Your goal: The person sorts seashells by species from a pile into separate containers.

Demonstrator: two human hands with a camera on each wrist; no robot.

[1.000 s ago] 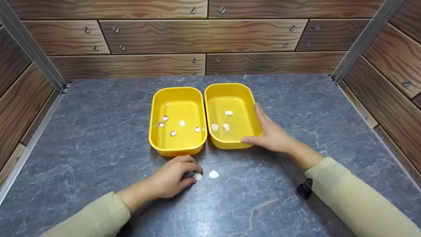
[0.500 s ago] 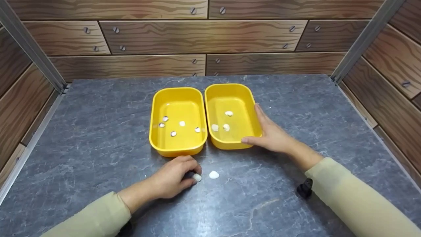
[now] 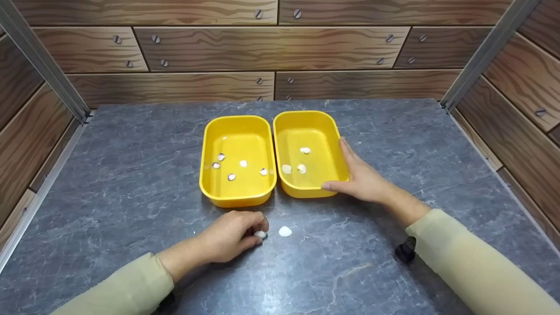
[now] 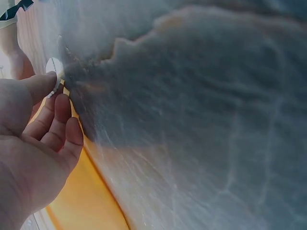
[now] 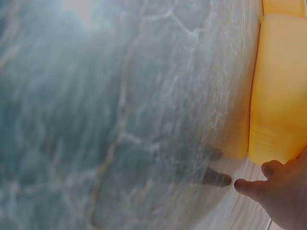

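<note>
My left hand [image 3: 229, 236] pinches a small white seashell [image 3: 260, 234] between thumb and fingertips, close over the table in front of the left yellow container. In the left wrist view the shell [image 4: 55, 66] stands edge-on at the thumb tip. Just right of that hand, another white seashell [image 3: 285, 231] lies on the table. My right hand [image 3: 363, 177] rests against the near right corner of the right yellow container [image 3: 302, 192], its thumb along the front rim and its straight fingers along the side.
The left yellow container [image 3: 238, 202] stands beside the right one and holds several small shells, some with dark markings. A few pale shells [image 3: 305, 150] lie in the right container. Wood-patterned panels [image 3: 271, 48] border the grey marbled table [image 3: 131, 175] at the back and sides.
My left hand has drawn slightly back toward me, and the shell has tipped between its fingertips. The right hand and both containers have stayed in place.
</note>
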